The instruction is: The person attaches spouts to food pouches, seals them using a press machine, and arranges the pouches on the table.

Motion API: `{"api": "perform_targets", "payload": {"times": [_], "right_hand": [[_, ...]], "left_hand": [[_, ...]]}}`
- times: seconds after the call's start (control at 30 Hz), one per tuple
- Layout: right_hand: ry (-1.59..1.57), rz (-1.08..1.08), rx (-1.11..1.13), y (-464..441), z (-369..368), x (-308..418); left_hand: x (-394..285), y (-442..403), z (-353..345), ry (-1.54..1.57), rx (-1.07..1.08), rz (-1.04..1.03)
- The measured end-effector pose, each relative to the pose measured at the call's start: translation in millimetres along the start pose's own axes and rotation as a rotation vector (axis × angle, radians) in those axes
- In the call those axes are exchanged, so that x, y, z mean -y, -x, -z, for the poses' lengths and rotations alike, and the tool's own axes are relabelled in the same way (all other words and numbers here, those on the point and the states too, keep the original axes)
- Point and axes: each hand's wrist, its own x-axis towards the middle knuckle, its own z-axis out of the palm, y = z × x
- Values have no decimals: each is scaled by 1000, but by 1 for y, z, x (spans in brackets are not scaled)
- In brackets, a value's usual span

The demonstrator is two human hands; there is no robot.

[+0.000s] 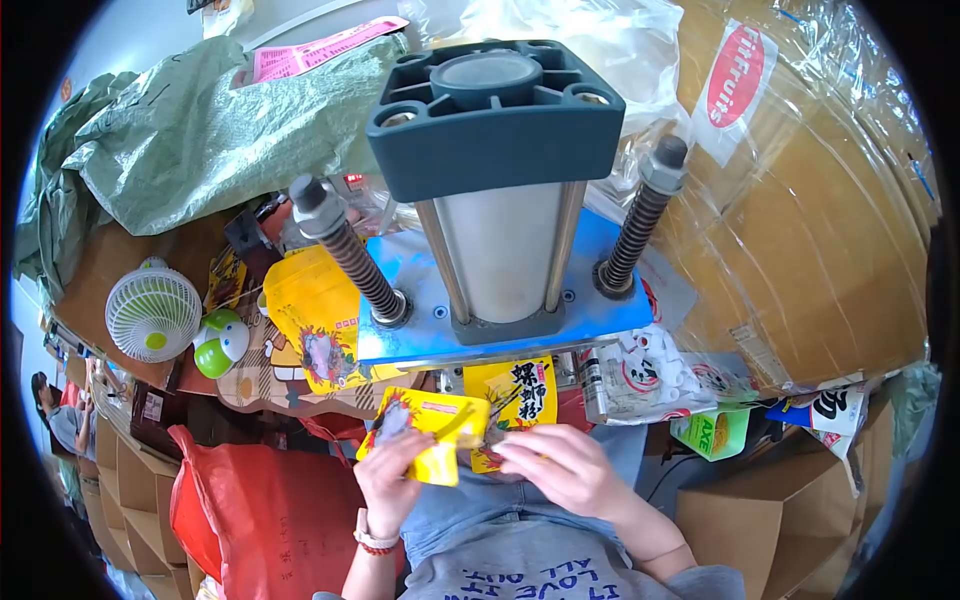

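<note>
My left hand point(390, 472) is closed on the edge of a yellow printed pouch point(440, 415), tilted in front of the press. My right hand point(562, 468) has its fingers drawn together near the pouch's right edge. Whatever lies between those fingertips is too small to make out. Just behind, another yellow packet point(530, 392) with large black characters lies under the front edge of the press's blue plate point(405, 335). Above the plate stands a pneumatic cylinder point(505, 250) with a dark square cap, flanked by two spring-wound bolts.
Left of the press lie more yellow pouches point(310, 300) beside a small white-green fan point(153, 312). A large red bag point(270, 520) stands at lower left. Clear plastic wrap covers a big cardboard box point(810, 220) at right. White printed packaging point(650, 375) lies right of the plate.
</note>
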Motion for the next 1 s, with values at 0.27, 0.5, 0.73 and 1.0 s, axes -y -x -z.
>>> {"api": "perform_targets", "payload": {"times": [0.27,0.5,0.73,1.0], "right_hand": [[-271,-2,42,3,17,-1],[110,-512,-251,25,47,-41],[399,-768,51,63,20,-106],[229,-757,78,76,31,-110]], "left_hand": [[-40,-9,-5,311,317,-83],[0,-21,-98,1095,191,966],[11,-42,-107,1190,210,981],[114,-15,-43,-660,182,285]]}}
